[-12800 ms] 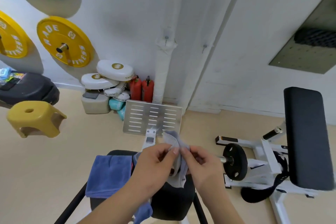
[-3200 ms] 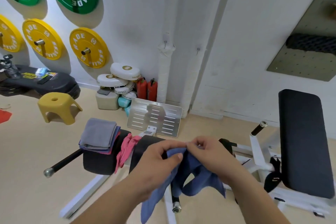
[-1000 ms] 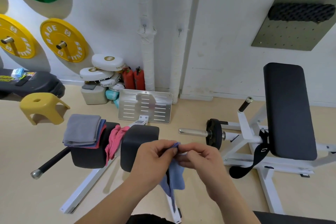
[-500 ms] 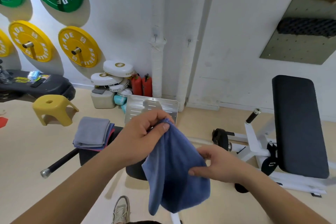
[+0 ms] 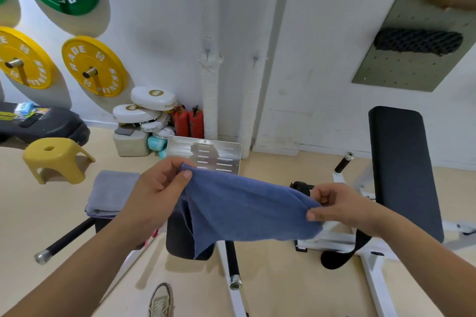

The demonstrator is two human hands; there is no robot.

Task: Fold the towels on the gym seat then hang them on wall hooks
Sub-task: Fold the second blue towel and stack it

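— White gym wall behind, beige floor below. Why stretched out like that?

— Spread flat for folding: soft blue cloth towel held in mid-air over the black padded gym seat, left hand pinching one top corner, right hand pinching the other.

— Anything unclear?

— Folded grey towel stack half hidden by the left wrist; small metal wall hooks tiny, bare.

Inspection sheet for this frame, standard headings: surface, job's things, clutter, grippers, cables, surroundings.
Surface: black gym seat pad, partly hidden by the towel.
Job's things: blue towel stretched in the air; grey towel folded on a stack; two wall hooks, bare.
Clutter: yellow stool, red canisters.
Grippers: left hand and right hand each pinch a towel end.
Cables: nothing seen.
Surroundings: weight plates on white wall.
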